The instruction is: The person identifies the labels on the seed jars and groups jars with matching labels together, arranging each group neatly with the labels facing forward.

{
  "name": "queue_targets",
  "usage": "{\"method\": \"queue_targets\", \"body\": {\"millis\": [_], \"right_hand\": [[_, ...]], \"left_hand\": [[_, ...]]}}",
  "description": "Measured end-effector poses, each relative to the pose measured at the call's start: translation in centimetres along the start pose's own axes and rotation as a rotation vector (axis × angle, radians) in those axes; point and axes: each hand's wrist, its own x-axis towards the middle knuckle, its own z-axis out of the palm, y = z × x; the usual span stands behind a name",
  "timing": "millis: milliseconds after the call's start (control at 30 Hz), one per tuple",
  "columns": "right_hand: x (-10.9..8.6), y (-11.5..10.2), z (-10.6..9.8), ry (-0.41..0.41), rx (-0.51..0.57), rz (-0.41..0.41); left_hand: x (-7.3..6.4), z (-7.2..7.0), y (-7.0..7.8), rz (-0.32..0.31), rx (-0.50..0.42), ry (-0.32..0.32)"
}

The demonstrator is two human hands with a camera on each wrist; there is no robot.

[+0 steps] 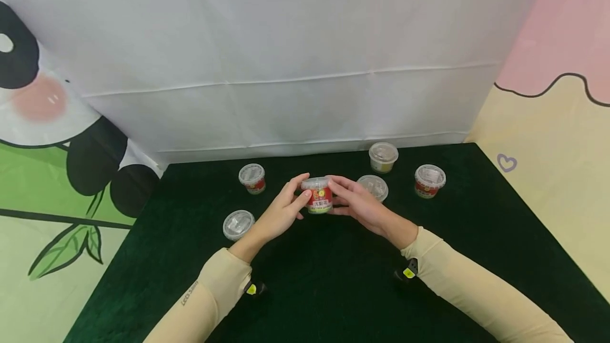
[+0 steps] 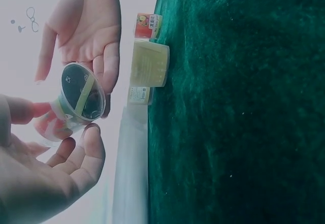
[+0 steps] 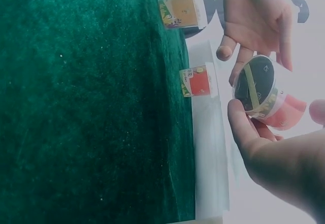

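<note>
A small clear plastic tub (image 1: 318,195) with a red and green label and a pale lid is held up between both hands, above the far part of the table. My left hand (image 1: 283,206) grips its left side, with the thumb on the front of the label. My right hand (image 1: 359,202) holds the right side, its thumb near the lid rim and its fingers beneath. In the left wrist view, the tub's dark round base (image 2: 83,92) shows, with a pale strip across it. The same tub (image 3: 287,113) appears tilted in the right wrist view, between the fingers of both hands.
Two lidded tubs stand on the left, one red-labelled (image 1: 252,179) and one nearer tub (image 1: 238,225) beside my left wrist. On the right are a pale tub (image 1: 383,158), a red-labelled tub (image 1: 430,181) and a tub (image 1: 374,188) partly behind my right hand. A white cloth wall (image 1: 295,110) backs the dark green tabletop (image 1: 329,285).
</note>
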Motion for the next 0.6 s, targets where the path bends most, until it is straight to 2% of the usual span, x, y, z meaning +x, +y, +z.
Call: {"method": "queue_targets", "body": {"millis": [600], "right_hand": [[0.4,-0.6,0.2,-0.011,-0.004,-0.015]], "left_hand": [[0.4,-1.2,0.1,0.01,0.008,-0.029]]}}
